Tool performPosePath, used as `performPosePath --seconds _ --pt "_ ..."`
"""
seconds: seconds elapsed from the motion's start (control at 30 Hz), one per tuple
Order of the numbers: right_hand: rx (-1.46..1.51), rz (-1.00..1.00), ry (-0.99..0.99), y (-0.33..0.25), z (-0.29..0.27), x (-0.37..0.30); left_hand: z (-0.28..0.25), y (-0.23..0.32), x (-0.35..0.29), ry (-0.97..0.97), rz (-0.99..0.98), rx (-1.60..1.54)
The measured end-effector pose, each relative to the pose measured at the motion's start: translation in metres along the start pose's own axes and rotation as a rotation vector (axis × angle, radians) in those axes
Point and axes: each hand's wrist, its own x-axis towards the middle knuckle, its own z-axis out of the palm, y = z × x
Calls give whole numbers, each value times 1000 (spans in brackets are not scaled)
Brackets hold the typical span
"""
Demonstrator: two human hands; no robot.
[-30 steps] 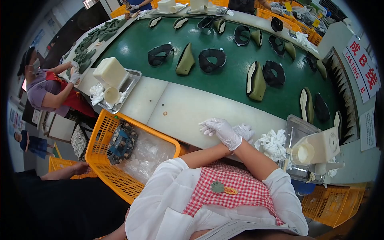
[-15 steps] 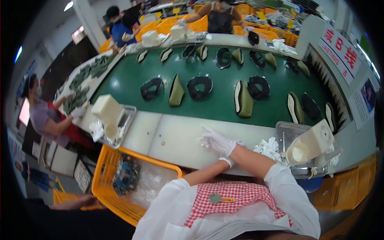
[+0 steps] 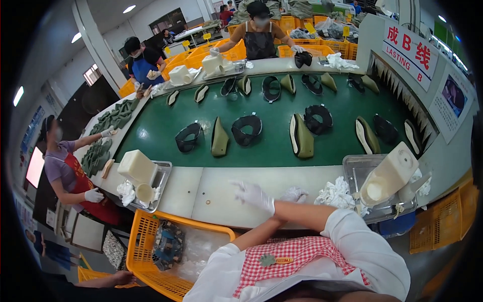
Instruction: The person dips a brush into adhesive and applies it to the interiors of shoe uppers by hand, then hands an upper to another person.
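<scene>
My forearms cross over the white ledge at the belt's near side, the right one on top. My right hand (image 3: pixel 253 196), in a white glove, reaches left over the ledge with its fingers apart and nothing in them. My left hand (image 3: pixel 294 195), also gloved, comes out beyond the right forearm; its fingers look loosely extended, partly hidden, with nothing visible in them. A crumpled white cloth (image 3: pixel 336 194) lies just right of it. On the green belt (image 3: pixel 201 113) are olive shoe uppers on pale-soled lasts, such as one shoe (image 3: pixel 300 136), beside black ring-shaped pieces, such as one black piece (image 3: pixel 247 129).
A metal tray (image 3: pixel 354 173) with a cream plastic container (image 3: pixel 391 173) stands at right, another container (image 3: pixel 137 167) at left. An orange crate (image 3: pixel 138 246) with plastic bags sits below the ledge. Co-workers stand at left and across the belt; a co-worker's arm (image 3: pixel 108 280) shows lower left.
My view has tilted upward. My right hand has moved left along the ledge, and more of my left hand now shows. The person at left has stretched an arm over the green pieces.
</scene>
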Motion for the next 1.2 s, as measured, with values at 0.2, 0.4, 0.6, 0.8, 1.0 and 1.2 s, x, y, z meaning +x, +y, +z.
performPosePath --seconds 0.2,0.4,0.6,0.8,1.0,1.2 --pt "-102 -56 -36 29 -8 -29 -12 37 6 -128 146 583" --pt "48 187 -47 67 -13 -19 -5 36 11 -205 88 693" --pt "-63 185 -77 70 -10 -20 -6 38 8 -220 139 704" --pt "9 203 -84 62 -9 -22 -4 33 6 -188 115 740" --pt "29 211 -92 62 -11 -22 -6 35 8 -163 166 755" --pt "-45 199 -96 52 -14 -23 -7 39 8 -164 152 729"
